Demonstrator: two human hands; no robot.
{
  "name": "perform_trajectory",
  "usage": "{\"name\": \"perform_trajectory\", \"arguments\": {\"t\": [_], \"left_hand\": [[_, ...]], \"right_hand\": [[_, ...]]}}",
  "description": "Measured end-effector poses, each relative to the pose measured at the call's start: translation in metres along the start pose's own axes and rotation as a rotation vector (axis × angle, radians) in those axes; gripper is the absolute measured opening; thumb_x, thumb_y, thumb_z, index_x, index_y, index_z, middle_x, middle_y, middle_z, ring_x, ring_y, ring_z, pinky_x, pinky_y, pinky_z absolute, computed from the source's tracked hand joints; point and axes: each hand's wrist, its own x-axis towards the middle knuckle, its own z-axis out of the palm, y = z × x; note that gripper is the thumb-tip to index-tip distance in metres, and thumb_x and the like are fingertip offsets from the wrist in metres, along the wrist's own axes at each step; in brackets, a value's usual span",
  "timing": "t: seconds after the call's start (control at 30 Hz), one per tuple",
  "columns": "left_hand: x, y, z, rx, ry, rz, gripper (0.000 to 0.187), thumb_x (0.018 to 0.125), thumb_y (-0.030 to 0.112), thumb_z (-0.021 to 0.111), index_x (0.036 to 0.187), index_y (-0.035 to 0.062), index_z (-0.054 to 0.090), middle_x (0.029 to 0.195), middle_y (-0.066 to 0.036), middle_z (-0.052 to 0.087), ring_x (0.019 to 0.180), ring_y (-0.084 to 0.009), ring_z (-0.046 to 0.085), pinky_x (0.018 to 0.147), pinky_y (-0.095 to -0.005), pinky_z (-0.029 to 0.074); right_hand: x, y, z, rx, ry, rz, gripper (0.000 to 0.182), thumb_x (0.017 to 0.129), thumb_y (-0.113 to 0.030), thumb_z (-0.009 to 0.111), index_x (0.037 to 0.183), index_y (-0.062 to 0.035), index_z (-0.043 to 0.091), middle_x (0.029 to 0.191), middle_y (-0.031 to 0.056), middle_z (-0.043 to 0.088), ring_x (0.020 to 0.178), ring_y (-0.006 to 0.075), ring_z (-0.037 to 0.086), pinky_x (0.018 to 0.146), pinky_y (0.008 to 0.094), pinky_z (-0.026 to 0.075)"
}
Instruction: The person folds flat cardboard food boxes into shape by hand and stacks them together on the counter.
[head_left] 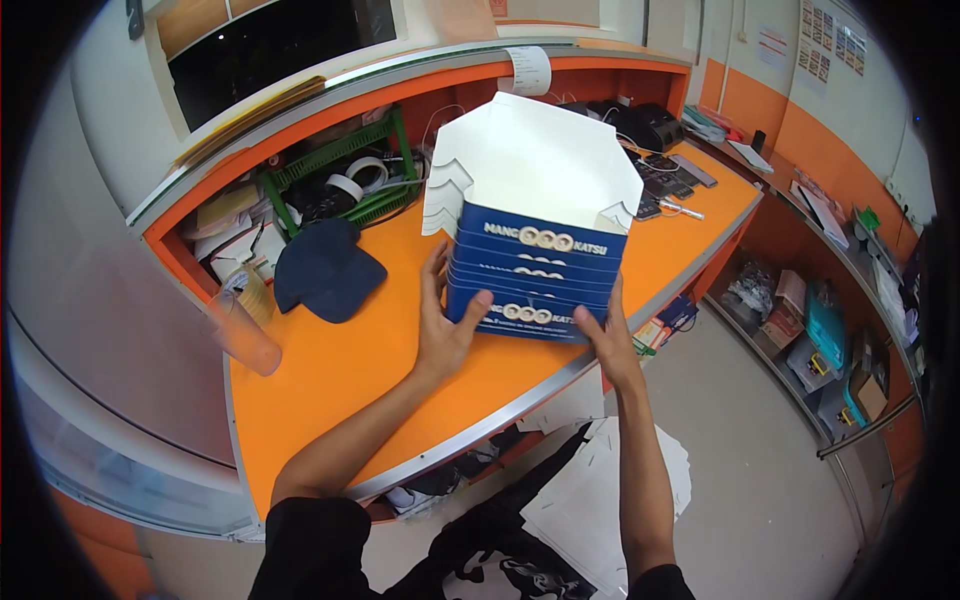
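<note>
A nested stack of blue cardboard food boxes point(535, 285) with white insides is held up over the orange counter point(330, 390). Their white flaps point(540, 140) stand open at the top, and "KATSU" lettering shows on the front. My left hand point(447, 325) grips the stack's left side, thumb on the front face. On the right side my right hand point(608, 340) grips it the same way. The fingers behind the boxes are partly hidden. White flat cardboard sheets point(600, 490) with staples lie at my lap.
A dark blue cap point(328, 270) and a clear plastic cup point(245, 340) are on the counter's left. Behind them stands a green basket point(340, 165) with tape rolls. Phones point(665, 180) lie at the back right. Shelves point(800, 370) with boxes line the right wall.
</note>
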Motion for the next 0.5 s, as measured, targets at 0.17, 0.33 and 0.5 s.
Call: {"name": "perform_trajectory", "arguments": {"t": [0.17, 0.33, 0.5], "left_hand": [[0.01, 0.001, -0.012, -0.057, -0.041, -0.026, 0.082, 0.089, 0.036, 0.077, 0.149, 0.0014, 0.031, 0.144, -0.018, 0.031, 0.133, -0.029, 0.042, 0.11, -0.0414, 0.041], [0.01, 0.024, -0.003, 0.092, -0.06, 0.132, 0.083, 0.08, 0.033, 0.084, 0.146, 0.0072, 0.04, 0.133, -0.016, 0.033, 0.131, -0.0305, 0.04, 0.108, -0.0422, 0.042], [0.008, 0.039, 0.001, 0.326, -0.128, 0.309, 0.085, 0.068, 0.032, 0.092, 0.14, 0.0145, 0.05, 0.132, -0.02, 0.03, 0.133, -0.0387, 0.033, 0.11, -0.0503, 0.037]], "right_hand": [[-0.002, -0.077, -0.007, -0.763, 0.257, -0.415, 0.109, 0.074, -0.035, 0.089, 0.156, -0.003, 0.023, 0.152, 0.0243, 0.037, 0.146, 0.0367, 0.031, 0.121, 0.0448, 0.024], [0.023, -0.155, 0.038, -1.027, -0.197, -0.444, 0.094, 0.07, -0.032, 0.09, 0.145, -0.0017, 0.041, 0.124, 0.0176, 0.063, 0.121, 0.0334, 0.058, 0.113, 0.0482, 0.035], [0.041, -0.173, 0.051, -0.995, -0.341, -0.249, 0.079, 0.062, -0.02, 0.091, 0.13, -0.0078, 0.052, 0.089, 0.0181, 0.073, 0.087, 0.0383, 0.071, 0.075, 0.045, 0.055]]}}
